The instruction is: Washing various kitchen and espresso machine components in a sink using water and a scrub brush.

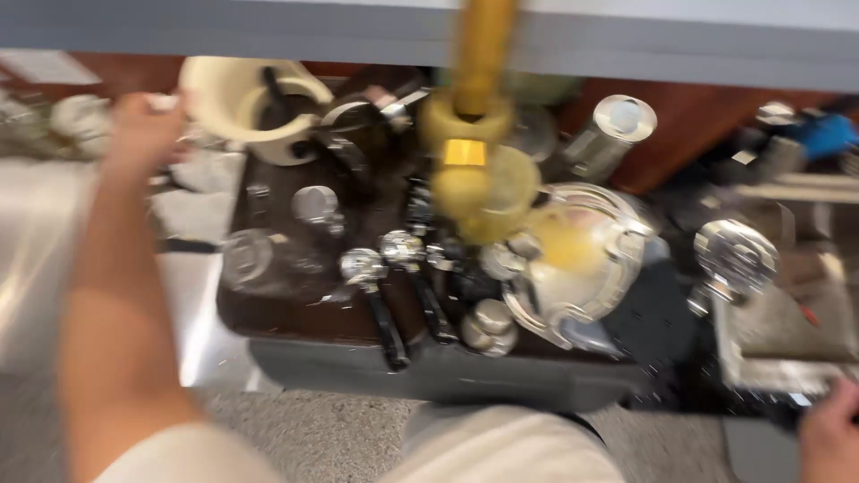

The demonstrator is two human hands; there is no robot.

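Observation:
The view is blurred by motion. My left hand (143, 125) is stretched out to the far left, its fingers curled next to a cream-coloured jug (234, 103); what it holds, if anything, is unclear. My right hand (830, 434) shows only at the bottom right corner, resting by the edge of a metal tray (777, 358). Between them a dark tub (429, 367) holds black-handled coffee filter holders (376, 286), small steel cups and a glass (246, 255). A clear pitcher (582, 259) lies beside them with yellowish liquid inside.
A yellow tap-like fitting (474, 98) hangs over the tub from a grey ledge (662, 40). A steel canister (613, 134) stands at the back and a round steel lid (735, 255) to the right. A shiny steel counter (36, 268) is on the left, speckled floor below.

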